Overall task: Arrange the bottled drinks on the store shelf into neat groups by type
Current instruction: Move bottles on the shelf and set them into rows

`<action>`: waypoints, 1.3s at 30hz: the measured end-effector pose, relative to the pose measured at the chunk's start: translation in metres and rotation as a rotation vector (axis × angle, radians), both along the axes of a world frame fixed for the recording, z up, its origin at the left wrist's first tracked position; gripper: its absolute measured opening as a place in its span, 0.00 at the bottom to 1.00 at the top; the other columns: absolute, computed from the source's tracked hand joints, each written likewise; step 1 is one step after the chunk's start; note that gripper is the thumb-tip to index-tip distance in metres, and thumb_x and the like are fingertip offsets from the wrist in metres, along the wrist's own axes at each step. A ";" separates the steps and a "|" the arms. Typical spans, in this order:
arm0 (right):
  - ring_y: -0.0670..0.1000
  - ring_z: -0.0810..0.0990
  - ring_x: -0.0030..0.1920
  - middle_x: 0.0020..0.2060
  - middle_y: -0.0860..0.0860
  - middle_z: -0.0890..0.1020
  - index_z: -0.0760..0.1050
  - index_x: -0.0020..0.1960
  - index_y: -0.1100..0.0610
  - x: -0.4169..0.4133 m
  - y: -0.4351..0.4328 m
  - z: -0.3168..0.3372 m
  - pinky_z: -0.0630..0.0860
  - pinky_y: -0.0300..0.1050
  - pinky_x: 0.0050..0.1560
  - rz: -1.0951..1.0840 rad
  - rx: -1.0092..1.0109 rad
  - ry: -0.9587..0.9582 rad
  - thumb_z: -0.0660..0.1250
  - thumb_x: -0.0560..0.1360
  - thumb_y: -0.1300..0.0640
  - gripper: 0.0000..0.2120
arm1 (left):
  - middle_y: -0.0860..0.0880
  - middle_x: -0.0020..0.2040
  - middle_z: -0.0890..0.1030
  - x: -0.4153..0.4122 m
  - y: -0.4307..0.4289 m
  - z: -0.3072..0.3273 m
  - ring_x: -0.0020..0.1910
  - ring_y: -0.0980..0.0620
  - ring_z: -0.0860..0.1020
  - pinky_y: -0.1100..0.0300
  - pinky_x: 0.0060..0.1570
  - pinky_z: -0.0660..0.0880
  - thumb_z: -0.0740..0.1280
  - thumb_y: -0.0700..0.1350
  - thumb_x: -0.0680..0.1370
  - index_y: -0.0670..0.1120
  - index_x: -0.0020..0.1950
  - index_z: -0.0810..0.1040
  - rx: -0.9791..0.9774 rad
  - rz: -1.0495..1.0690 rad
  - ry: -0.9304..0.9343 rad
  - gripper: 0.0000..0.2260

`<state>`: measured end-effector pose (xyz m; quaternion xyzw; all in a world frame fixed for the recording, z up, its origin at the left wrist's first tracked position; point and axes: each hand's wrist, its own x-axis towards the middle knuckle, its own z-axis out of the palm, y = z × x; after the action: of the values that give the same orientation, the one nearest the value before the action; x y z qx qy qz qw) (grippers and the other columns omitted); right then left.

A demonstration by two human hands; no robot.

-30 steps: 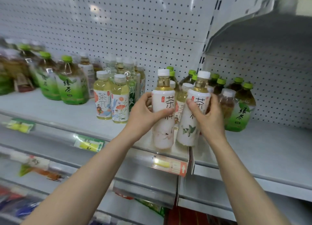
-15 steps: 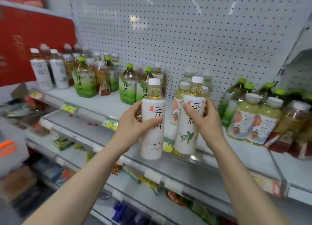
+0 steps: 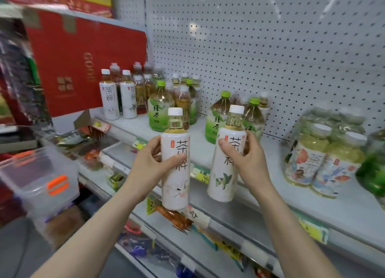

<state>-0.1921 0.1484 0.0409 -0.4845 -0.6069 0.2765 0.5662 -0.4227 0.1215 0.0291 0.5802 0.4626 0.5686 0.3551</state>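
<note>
I have turned leftward with a white tea bottle clasped in each grip, left bottle point(image 3: 176, 173) in my left grip point(image 3: 145, 163) and right bottle point(image 3: 225, 173) in my right grip point(image 3: 248, 158), so the matching white pair point(image 3: 118, 98) now stands on the shelf point(image 3: 133, 123) up beyond my left grip, I think their proper group.

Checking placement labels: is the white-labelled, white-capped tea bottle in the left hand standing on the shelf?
No, the left hand grips the white-labelled tea bottle in mid-air, its base in front of the lower shelf.

Red carton point(image 3: 87, 48) left; clear plastic bin point(image 3: 31, 173) below.
</note>
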 end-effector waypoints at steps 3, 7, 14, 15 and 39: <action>0.38 0.82 0.45 0.47 0.40 0.83 0.73 0.56 0.45 -0.021 0.033 0.002 0.78 0.37 0.44 -0.008 0.023 -0.028 0.75 0.70 0.45 0.18 | 0.57 0.51 0.85 -0.023 0.030 -0.001 0.52 0.59 0.82 0.58 0.50 0.79 0.79 0.53 0.65 0.56 0.57 0.78 0.013 0.009 -0.003 0.22; 0.38 0.82 0.44 0.45 0.39 0.83 0.72 0.60 0.49 -0.044 0.085 0.011 0.80 0.43 0.46 -0.038 0.043 -0.067 0.75 0.70 0.46 0.22 | 0.57 0.51 0.85 -0.049 0.079 0.004 0.51 0.58 0.82 0.62 0.47 0.80 0.77 0.45 0.69 0.55 0.56 0.78 0.026 0.029 -0.006 0.18; 0.38 0.78 0.49 0.49 0.38 0.79 0.65 0.61 0.44 -0.092 0.163 0.017 0.75 0.39 0.47 -0.093 0.028 -0.322 0.74 0.70 0.42 0.25 | 0.56 0.52 0.85 -0.101 0.151 0.013 0.51 0.60 0.82 0.68 0.42 0.78 0.76 0.44 0.69 0.52 0.61 0.77 0.048 0.064 -0.019 0.22; 0.42 0.78 0.52 0.51 0.40 0.78 0.66 0.61 0.44 -0.098 0.171 0.012 0.75 0.43 0.50 -0.131 0.025 -0.357 0.73 0.70 0.40 0.26 | 0.55 0.53 0.84 -0.109 0.159 0.012 0.50 0.60 0.82 0.68 0.42 0.78 0.76 0.44 0.69 0.50 0.63 0.77 0.040 0.064 -0.032 0.23; 0.64 0.73 0.65 0.69 0.62 0.68 0.52 0.78 0.58 -0.167 0.293 0.021 0.70 0.59 0.62 -0.751 -0.244 -0.569 0.60 0.82 0.50 0.30 | 0.66 0.49 0.83 -0.219 0.291 0.011 0.49 0.66 0.80 0.72 0.41 0.76 0.76 0.43 0.66 0.57 0.58 0.76 -0.022 -0.330 -0.077 0.23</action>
<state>-0.3589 0.4415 0.0618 -0.7893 -0.4838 -0.0212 0.3775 -0.6418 0.4121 0.0400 0.6221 0.3536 0.5192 0.4673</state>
